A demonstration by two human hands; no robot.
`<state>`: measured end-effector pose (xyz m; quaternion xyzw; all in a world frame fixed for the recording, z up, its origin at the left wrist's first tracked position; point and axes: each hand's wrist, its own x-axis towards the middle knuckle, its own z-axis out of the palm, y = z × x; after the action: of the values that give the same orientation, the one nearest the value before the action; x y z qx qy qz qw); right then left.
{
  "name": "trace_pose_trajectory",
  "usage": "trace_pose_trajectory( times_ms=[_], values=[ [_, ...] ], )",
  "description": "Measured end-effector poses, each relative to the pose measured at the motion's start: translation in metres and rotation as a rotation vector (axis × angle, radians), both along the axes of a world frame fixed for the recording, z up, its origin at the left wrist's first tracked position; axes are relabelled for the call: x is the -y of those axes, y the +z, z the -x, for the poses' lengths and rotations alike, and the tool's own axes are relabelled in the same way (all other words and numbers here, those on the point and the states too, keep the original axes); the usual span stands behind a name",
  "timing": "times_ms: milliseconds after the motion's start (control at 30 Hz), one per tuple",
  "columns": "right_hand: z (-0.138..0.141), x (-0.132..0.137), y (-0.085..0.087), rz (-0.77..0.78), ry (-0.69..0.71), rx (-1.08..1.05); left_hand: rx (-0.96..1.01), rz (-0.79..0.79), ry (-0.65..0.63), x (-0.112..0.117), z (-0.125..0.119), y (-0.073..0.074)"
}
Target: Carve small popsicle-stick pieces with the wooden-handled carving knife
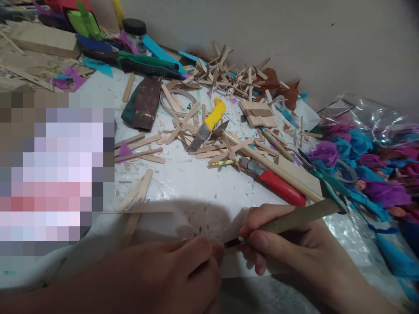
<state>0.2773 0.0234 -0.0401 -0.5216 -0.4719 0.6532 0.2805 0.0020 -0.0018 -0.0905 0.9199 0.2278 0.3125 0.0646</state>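
Observation:
My right hand [288,250] grips a long flat olive-brown tool [294,220] like a file or craft knife, its dark tip [232,243] pointing left toward my other hand. My left hand [170,272] is closed in a loose fist at the bottom centre, its fingertips pinched right at the tool's tip; what they pinch is too small to make out. Both hands rest on a white sheet [196,183] speckled with small shavings. A thin wooden stick [137,212] lies just left of them.
Several popsicle sticks [225,74] litter the white surface. A yellow-handled cutter [209,124], red-handled pliers [278,185] and green-handled scissors [327,181] lie beyond the hands. Crepe-paper flowers [360,165] fill a plastic bag at right. A blurred patch covers the left.

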Motion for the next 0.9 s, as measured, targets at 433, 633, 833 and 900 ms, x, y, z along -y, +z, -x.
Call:
trace_pose_trajectory(
  times_ms=[433, 633, 833, 900],
  values=[
    [0.005, -0.004, 0.002, -0.006, 0.037, 0.024, -0.006, -0.141, -0.043, -0.006, 0.009, -0.003],
    [-0.002, -0.006, -0.003, 0.004, 0.019, -0.055, -0.169, 0.031, -0.009, -0.013, -0.007, 0.013],
    [-0.001, -0.008, -0.006, -0.120, -0.088, -0.038, -0.224, -0.002, -0.015, -0.020, -0.012, 0.029],
    [-0.001, -0.009, -0.004, -0.181, -0.098, -0.032, -0.236, -0.016, -0.010, -0.017, -0.010, 0.029]
  ],
)
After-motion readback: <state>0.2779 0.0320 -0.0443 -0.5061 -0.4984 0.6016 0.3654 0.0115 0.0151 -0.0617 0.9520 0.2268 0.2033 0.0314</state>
